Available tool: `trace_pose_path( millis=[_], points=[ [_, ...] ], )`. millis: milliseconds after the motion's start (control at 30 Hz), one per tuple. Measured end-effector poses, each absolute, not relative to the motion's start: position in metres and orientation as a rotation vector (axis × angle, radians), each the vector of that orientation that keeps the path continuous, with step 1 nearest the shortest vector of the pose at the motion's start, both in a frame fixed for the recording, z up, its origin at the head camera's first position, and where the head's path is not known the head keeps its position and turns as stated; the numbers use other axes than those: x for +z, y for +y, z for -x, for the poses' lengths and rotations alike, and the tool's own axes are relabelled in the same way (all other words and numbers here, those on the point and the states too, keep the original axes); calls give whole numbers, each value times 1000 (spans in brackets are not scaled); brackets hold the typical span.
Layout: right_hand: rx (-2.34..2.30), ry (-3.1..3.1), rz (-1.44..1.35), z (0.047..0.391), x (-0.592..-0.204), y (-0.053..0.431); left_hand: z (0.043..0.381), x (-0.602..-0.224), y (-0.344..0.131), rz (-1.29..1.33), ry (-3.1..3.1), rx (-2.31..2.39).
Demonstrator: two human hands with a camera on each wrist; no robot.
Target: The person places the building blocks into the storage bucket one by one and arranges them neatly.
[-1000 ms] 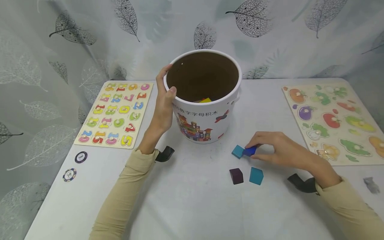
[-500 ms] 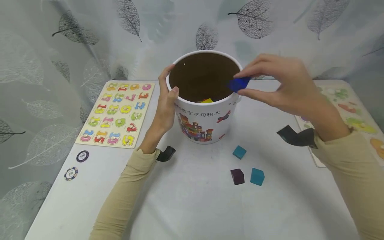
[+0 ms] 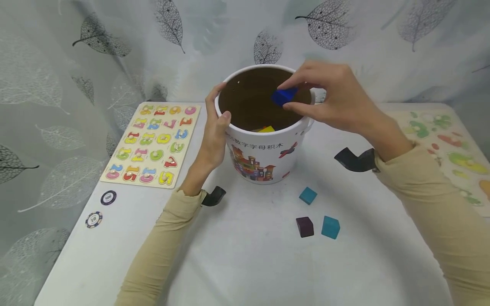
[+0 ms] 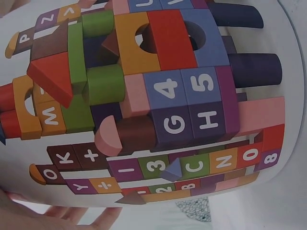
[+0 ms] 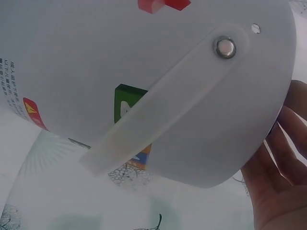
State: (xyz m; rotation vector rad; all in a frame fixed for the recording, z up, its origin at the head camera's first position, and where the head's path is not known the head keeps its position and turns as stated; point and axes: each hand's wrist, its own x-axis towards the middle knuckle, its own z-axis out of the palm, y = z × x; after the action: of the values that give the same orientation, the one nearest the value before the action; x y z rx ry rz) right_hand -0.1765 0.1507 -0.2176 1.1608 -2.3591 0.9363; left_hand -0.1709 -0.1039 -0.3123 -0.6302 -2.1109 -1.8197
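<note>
A white bucket (image 3: 264, 157) with printed block pictures stands on the table, some yellow and red pieces visible at its bottom. My left hand (image 3: 214, 131) grips its left rim, thumb at the front and fingers round the outside. Above the bucket's opening, toward its right side, my right hand (image 3: 329, 95) pinches a blue block (image 3: 283, 96) between thumb and fingertips. On the table in front of the bucket lie a teal block (image 3: 308, 195), a dark purple block (image 3: 305, 227) and another teal block (image 3: 331, 227). The bucket's translucent handle (image 5: 153, 105) hangs down in the right wrist view.
To the left lies a wooden number puzzle board (image 3: 153, 144), with two poker chips, one dark (image 3: 109, 197) and one pale-edged (image 3: 94, 219), near it. A vegetable puzzle board (image 3: 451, 144) is at the right, partly behind my right arm. A leaf-print curtain (image 3: 229, 34) hangs behind.
My right hand has lifted the blue block from beside the teal one and carried it up and left over the bucket's opening. My left hand keeps its grip on the rim.
</note>
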Motion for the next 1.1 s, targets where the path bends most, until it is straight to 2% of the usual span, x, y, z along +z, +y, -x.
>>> trace_pose_path(
  millis=[333, 633, 833, 1100],
  points=[
    [928, -2366, -1247, 165, -221, 154, 171, -314, -104, 637, -2107, -1840],
    [1031, -2274, -1402, 120, -224, 172, 169, -311, -104, 647, -2095, -1854],
    [1164, -2378, -1494, 108, -269, 188, 170, -311, -105, 628, -2095, -1841],
    [1185, -2732, -1395, 107, -346, 207, 169, -311, -105, 625, -2104, -1825]
  ],
)
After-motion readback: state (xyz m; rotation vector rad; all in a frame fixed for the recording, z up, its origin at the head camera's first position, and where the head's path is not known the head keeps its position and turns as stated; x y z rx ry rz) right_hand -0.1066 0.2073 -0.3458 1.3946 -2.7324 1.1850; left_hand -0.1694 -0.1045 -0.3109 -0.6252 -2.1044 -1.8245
